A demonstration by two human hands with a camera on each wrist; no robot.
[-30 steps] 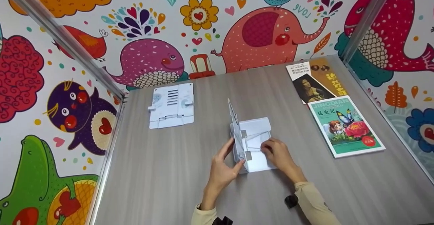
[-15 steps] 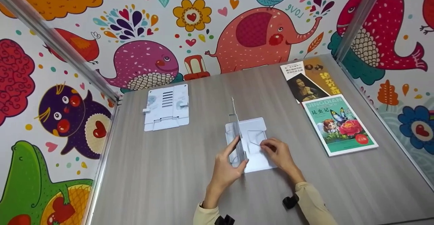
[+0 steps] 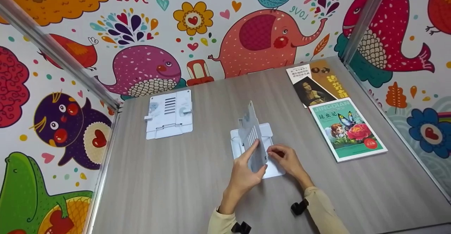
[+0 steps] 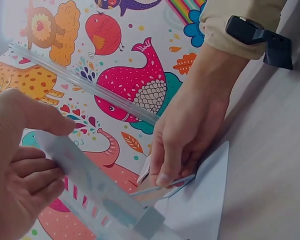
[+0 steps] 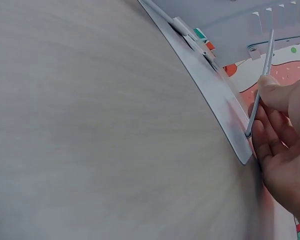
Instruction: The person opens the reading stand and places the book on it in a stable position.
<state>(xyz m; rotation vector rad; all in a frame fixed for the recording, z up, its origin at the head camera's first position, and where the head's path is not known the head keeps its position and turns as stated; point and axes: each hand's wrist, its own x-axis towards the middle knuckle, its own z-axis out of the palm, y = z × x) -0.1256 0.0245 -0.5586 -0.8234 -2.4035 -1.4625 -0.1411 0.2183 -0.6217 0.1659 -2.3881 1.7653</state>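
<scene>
Top plate (image 3: 251,130) on the white stand (image 3: 261,151) has tipped right since the earlier frame, over its base (image 3: 276,168). It's mid-table (image 3: 158,191), btwn the L & R edges. L hand (image 3: 243,174) holds the plate; R hand (image 3: 289,160) pinches the thin wire (image 5: 266,60). Best: keep plate still, move wire slow, w/o bending it.

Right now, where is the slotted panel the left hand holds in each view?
Head: slotted panel, just right of and mostly below centre.
Left wrist: lower left to bottom centre.
Right wrist: top right.
Shared landmark: the right hand, right of centre in the first two, at the right edge in the last.
</scene>
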